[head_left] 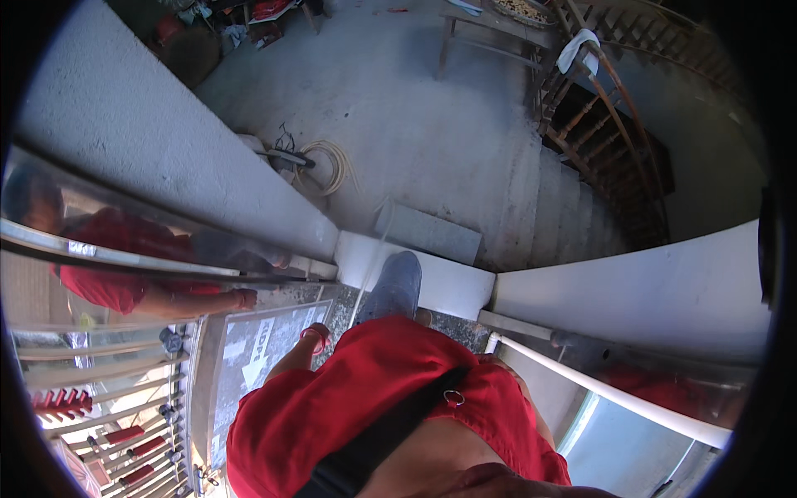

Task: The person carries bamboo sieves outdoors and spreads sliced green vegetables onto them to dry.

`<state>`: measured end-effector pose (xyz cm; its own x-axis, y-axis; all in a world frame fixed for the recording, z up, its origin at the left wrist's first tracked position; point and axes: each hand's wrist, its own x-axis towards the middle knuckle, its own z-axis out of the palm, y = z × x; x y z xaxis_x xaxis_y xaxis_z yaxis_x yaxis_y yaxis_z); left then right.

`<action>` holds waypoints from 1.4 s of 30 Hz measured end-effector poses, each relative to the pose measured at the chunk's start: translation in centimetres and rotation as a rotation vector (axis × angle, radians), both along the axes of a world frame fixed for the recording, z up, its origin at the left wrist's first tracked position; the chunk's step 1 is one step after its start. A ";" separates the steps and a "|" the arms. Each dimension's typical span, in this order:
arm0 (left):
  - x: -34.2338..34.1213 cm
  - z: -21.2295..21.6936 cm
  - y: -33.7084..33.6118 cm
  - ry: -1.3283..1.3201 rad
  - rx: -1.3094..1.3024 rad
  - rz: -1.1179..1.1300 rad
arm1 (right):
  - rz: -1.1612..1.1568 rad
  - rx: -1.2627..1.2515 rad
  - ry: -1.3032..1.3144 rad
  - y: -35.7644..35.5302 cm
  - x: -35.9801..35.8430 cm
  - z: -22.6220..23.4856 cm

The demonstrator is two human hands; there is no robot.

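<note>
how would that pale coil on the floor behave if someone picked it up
The pale coil would probably bend fairly easily, since it lies in rounded loops. Those loops might spread or tangle when lifted, as no tie is visible around them.

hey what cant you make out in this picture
All in the head view:
- left hand: too small and blurred to show its fingers or grip
- right hand: hidden, apparently behind the red shirt
- grey shoe: heel hidden by the shirt
- pale bits: too small to identify, cut off by the top edge
</note>
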<state>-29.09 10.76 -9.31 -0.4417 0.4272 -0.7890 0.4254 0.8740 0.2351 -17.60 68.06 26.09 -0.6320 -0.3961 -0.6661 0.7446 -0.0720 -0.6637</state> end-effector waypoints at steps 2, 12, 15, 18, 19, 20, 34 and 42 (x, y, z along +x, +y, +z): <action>-4.4 2.2 7.7 -0.144 -0.048 0.099 | 0.020 0.097 0.011 1.3 -3.5 -0.6; -32.4 4.7 27.9 -0.209 0.153 0.096 | 0.176 0.219 0.130 8.4 -29.0 -3.8; -43.7 5.7 30.2 0.124 0.196 -0.129 | 0.174 0.258 0.132 11.3 -38.6 -5.0; -54.3 10.0 32.3 -0.110 0.075 0.247 | 0.143 0.304 0.079 14.2 -45.7 -3.4; -57.7 13.7 34.1 -0.173 -0.055 0.311 | 0.130 0.331 0.070 15.5 -47.7 -2.9; -60.4 15.5 33.1 0.005 0.030 0.205 | 0.141 0.330 0.079 15.9 -50.5 -2.3; -64.9 -1.2 31.9 0.121 0.152 0.542 | 0.670 0.347 0.235 20.2 -85.9 -4.9; -67.4 -3.8 28.8 -0.180 -0.120 0.864 | 1.005 0.304 0.510 20.7 -107.3 -7.3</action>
